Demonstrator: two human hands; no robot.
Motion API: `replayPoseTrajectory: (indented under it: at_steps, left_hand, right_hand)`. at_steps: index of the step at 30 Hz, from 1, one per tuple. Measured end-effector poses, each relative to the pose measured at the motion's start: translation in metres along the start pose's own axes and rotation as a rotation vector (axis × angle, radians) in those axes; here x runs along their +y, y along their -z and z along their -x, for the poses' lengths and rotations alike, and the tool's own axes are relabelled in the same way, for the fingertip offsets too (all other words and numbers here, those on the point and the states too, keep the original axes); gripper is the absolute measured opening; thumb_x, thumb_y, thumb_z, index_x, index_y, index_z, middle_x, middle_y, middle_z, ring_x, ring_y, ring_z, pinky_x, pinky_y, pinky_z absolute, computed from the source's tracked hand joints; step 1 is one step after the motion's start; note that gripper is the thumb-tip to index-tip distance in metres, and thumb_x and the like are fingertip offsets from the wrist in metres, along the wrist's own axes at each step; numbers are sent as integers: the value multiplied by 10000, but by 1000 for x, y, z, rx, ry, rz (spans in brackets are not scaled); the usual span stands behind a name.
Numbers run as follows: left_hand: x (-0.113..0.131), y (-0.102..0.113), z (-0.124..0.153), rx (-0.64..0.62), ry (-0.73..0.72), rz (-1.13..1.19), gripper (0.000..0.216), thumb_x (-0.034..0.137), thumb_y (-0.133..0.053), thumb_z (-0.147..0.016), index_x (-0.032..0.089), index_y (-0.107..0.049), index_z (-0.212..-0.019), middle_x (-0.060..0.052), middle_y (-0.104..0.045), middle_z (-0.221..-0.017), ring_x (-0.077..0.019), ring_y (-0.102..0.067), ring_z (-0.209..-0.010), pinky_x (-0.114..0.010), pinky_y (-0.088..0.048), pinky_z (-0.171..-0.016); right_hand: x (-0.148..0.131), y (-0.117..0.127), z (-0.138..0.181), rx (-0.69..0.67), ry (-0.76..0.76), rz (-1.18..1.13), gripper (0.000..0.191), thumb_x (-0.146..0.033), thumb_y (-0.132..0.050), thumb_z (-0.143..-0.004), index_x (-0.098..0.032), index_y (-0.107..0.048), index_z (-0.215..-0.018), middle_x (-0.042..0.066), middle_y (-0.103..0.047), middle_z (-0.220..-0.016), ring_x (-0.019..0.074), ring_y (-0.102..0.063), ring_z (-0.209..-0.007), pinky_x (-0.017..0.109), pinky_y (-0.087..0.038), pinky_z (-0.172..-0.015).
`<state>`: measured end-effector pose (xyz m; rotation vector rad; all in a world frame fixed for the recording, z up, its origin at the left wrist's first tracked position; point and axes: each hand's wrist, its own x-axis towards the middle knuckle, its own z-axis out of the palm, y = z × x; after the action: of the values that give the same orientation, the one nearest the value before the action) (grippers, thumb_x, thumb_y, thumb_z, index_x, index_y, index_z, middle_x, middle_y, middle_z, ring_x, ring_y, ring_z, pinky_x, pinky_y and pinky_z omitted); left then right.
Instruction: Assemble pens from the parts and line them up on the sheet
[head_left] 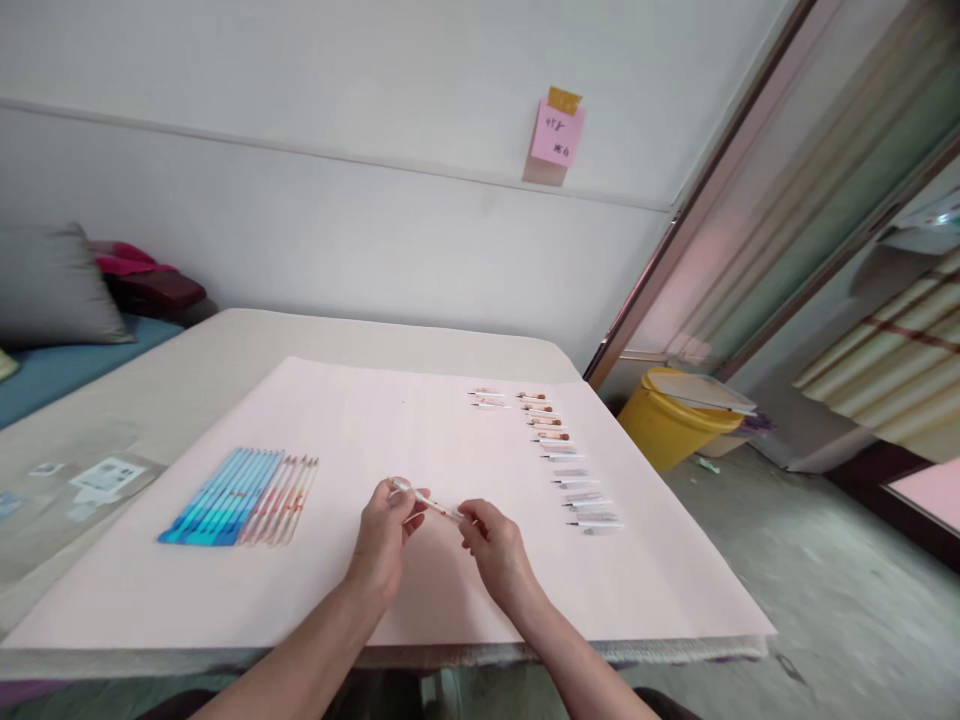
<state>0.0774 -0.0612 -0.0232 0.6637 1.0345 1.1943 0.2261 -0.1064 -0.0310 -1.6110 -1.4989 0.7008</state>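
Over the middle of the pink sheet, a slim white pen (436,506) with small reddish marks is held level between both hands. My left hand (381,540) pinches its left end, and my right hand (495,550) grips the right end between thumb and fingers. The pen's far right tip is hidden by the fingers. Left of my left hand lies a tight row of blue pens (225,497), with several pinkish clear pens (281,500) alongside. To the right of my right hand, several white refills (592,521) with dark tips lie in a column, among brown-ended small pen parts (553,436).
The pink sheet (360,420) covers most of the table. Clear plastic packaging with a white label (109,478) lies at the left. A yellow bin (664,420) stands beyond the right edge. A pink note (557,132) is taped to the wall behind.
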Motion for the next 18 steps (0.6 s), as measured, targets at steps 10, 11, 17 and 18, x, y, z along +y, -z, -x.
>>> replayPoseTrajectory:
  at_steps: [10,11,17,18]
  left_hand:
    - [2,-1,3,-27,50,34,281,340,-688,-672,177,-549,-855,-85,-673,-909,-152,-621,-764,-275,-454,-694]
    - [3,-2,3,-33,48,33,279,336,-685,-674,179,-549,-861,-86,-672,-914,-155,-623,-770,-276,-454,-695]
    - [6,-1,2,-77,5,-22,258,334,-640,-717,184,-543,-903,-84,-672,-936,-149,-618,-774,-279,-448,-721]
    - [6,0,2,-77,5,-27,252,335,-636,-721,186,-542,-903,-81,-672,-935,-147,-617,-776,-277,-447,-724]
  right_hand:
    - [0,1,5,19,233,399,167,-108,-414,-844,-219,-535,-813,7,-520,-799,129,-523,-659,210,-364,-589]
    - [0,1,4,18,234,380,169,-111,-411,-851,-217,-537,-811,6,-524,-788,129,-524,-664,208,-362,-595]
    - [0,-1,7,-14,223,318,206,-135,-380,-879,-206,-569,-838,14,-542,-769,133,-534,-666,210,-371,-606]
    - [-1,-2,7,-12,223,307,183,-140,-405,-867,-206,-575,-854,18,-547,-787,137,-540,-682,214,-378,-617]
